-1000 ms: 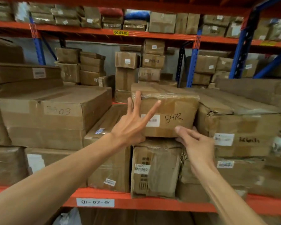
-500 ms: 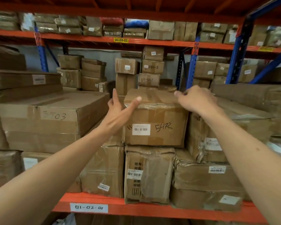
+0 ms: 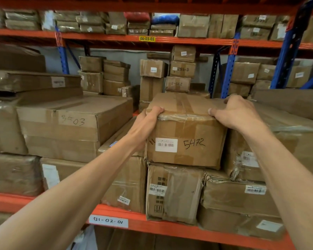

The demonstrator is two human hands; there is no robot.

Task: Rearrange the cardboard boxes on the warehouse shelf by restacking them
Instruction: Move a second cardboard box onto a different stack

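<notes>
A taped cardboard box marked 5472 sits on top of a crumpled upright box on the orange shelf. My left hand grips the box's upper left corner, thumb curled over the top edge. My right hand holds the upper right corner, fingers curled over the top. A large box marked 3503 stands to the left. A plastic-wrapped box presses against the right side.
More boxes are stacked behind and on the upper shelf. Blue rack uprights stand at the back and at right. A flat box fills the gap left of the held box. The shelf label reads 01-02-01.
My left hand went from flat on the box's front to gripping its upper left corner. My right hand rose from under the box's lower right to its top right corner.
</notes>
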